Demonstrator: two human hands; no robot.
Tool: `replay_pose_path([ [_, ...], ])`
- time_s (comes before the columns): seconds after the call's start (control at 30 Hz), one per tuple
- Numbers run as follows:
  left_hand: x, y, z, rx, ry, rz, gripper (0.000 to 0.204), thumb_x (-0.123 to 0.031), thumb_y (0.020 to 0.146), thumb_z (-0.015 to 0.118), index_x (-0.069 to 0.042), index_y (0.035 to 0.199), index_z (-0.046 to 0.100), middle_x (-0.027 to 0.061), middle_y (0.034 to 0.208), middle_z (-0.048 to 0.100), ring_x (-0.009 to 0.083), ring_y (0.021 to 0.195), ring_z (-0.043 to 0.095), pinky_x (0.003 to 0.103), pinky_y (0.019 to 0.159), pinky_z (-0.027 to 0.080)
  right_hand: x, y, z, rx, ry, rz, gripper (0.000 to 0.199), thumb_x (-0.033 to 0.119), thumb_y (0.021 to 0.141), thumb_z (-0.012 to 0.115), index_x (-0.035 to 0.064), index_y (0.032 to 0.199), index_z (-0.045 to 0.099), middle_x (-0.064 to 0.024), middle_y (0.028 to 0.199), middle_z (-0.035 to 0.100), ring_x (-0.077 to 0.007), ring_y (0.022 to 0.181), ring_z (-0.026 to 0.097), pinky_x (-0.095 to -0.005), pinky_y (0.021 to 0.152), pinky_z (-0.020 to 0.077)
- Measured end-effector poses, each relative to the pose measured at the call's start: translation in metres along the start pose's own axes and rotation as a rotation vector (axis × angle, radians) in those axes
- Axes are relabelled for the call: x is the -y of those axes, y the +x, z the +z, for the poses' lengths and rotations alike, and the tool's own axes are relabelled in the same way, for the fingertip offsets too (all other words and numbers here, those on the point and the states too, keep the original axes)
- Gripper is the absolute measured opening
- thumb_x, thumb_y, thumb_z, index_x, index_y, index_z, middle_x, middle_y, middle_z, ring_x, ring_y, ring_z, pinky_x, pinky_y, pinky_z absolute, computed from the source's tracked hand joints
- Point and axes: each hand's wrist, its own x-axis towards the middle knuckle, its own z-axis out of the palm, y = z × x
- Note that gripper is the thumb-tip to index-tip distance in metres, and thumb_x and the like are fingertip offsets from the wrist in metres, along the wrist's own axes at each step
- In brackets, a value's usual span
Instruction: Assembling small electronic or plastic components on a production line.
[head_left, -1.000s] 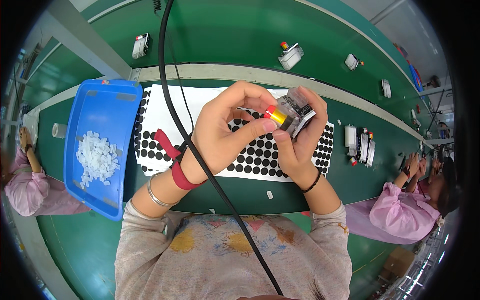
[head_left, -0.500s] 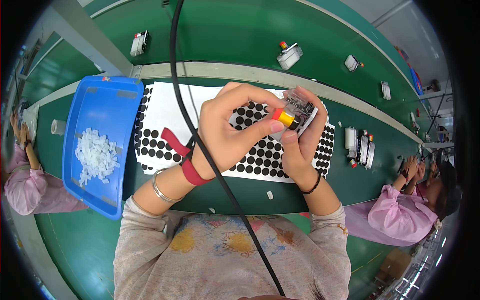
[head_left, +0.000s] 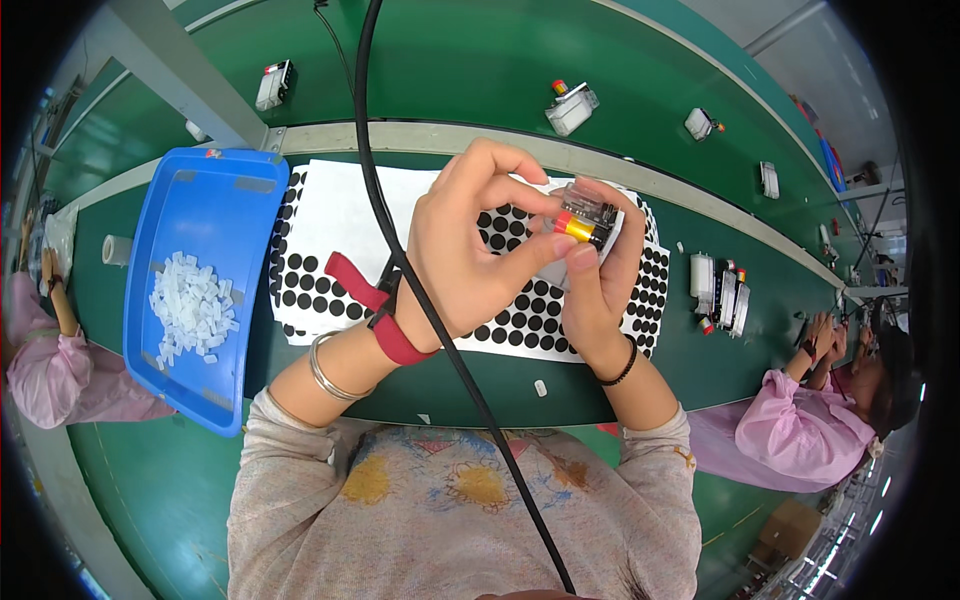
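Observation:
My right hand (head_left: 600, 305) is wrapped round a small clear plastic-cased device (head_left: 590, 204), its thumb and fingers on either side. A battery (head_left: 580, 229) with red, yellow and black bands lies across the lower part of this device. At the battery's red end, the thumb and index finger of my left hand (head_left: 450, 255) press together from the left. Both hands are raised over white sheets (head_left: 390, 190) bearing rows of black round stickers (head_left: 520, 320). The device's underside is hidden by my right palm.
To the left stands a blue tray (head_left: 140, 300) with many small white pieces (head_left: 190, 305). Similar devices (head_left: 725, 290) are grouped at right; others (head_left: 572, 108) sit on the green surface beyond the pale rail. A black cable (head_left: 430, 305) hangs across the view. People in pink (head_left: 805, 430) work on both sides.
Both hands have shifted slightly up and left. The device has turned, and the battery now lies flatter across it. My left fingers remain at the battery's red end.

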Motion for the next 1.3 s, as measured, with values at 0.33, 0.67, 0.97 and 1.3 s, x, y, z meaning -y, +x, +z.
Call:
replay_pose_path([
  [0.33, -0.002, 0.013, -0.013, 0.299, 0.258, 0.156, 0.039, -0.009, 0.067, 0.071, -0.004, 0.103, 0.056, 0.0054, 0.086, 0.056, 0.0179, 0.087, 0.052, 0.028, 0.078, 0.04, 0.005, 0.003, -0.004, 0.042, 0.146, 0.102, 0.041, 0.027, 0.088, 0.047, -0.0041, 0.113, 0.04, -0.0185, 0.1, 0.056, -0.0233, 0.083, 0.06, -0.0321, 0.077, 0.048],
  [0.67, 0.009, 0.008, -0.011, 0.271, -0.117, -0.166, 0.03, -0.013, 0.076, 0.065, -0.002, 0.103, 0.058, 0.0067, 0.093, 0.06, 0.0104, 0.078, 0.056, 0.023, 0.063, 0.048, 0.001, 0.006, -0.005, 0.059, 0.294, 0.16, 0.03, 0.019, 0.089, 0.045, -0.0024, 0.11, 0.045, -0.014, 0.099, 0.057, -0.018, 0.092, 0.057, -0.0306, 0.075, 0.0487],
  [0.97, 0.015, 0.036, -0.029, 0.458, -0.143, -0.239, 0.037, -0.015, 0.086, 0.053, -0.004, 0.121, 0.047, 0.0089, 0.113, 0.054, 0.0144, 0.102, 0.051, 0.028, 0.082, 0.044, 0.007, 0.025, 0.012, -0.045, 0.267, 0.435, 0.038, 0.025, 0.092, 0.042, 0.0045, 0.124, 0.038, -0.0126, 0.112, 0.048, -0.0177, 0.082, 0.058, -0.0275, 0.058, 0.0539],
  [1.3, 0.13, 0.152, -0.077, 0.139, 0.164, -0.43, 0.024, -0.015, 0.087, 0.052, -0.003, 0.108, 0.053, 0.0086, 0.094, 0.061, 0.015, 0.081, 0.06, 0.027, 0.069, 0.05, -0.097, 0.13, -0.047, -0.142, -0.807, 0.112, 0.061, 0.048, 0.087, 0.042, 0.0021, 0.127, 0.035, -0.0179, 0.116, 0.039, -0.0268, 0.1, 0.047, -0.0352, 0.087, 0.0388],
])
